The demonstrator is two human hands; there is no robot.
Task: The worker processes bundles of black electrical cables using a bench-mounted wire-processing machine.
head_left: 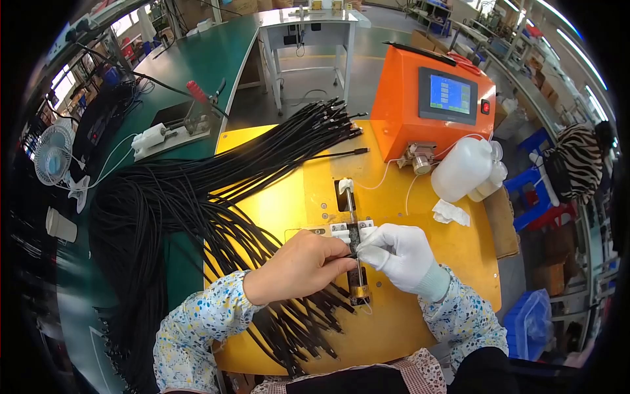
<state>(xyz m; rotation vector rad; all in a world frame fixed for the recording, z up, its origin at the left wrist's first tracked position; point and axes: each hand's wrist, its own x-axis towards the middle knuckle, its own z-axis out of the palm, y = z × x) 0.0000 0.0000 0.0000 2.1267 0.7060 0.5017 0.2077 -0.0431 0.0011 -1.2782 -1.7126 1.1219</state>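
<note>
My bare left hand point(298, 266) is closed in a pinch at the middle of a narrow metal fixture point(358, 279) on the yellow work plate point(420, 315). What its fingertips hold is too small to make out. My right hand point(408, 255), in a white glove, meets it from the other side with fingers closed, and whatever is in them is hidden. White blocks point(339, 230) sit on the fixture just beyond my fingertips. A large bundle of black cables point(262, 161) lies left of my hands, with more cable ends point(298, 331) fanned below my left wrist.
An orange machine point(400, 92) with a lit screen stands at the back right. Beside it are a white plastic bottle point(461, 169) and a crumpled white tissue point(451, 213). A clamp tool with a red handle point(197, 92) stands on the green table point(190, 59); a small fan point(54, 155) is farther left.
</note>
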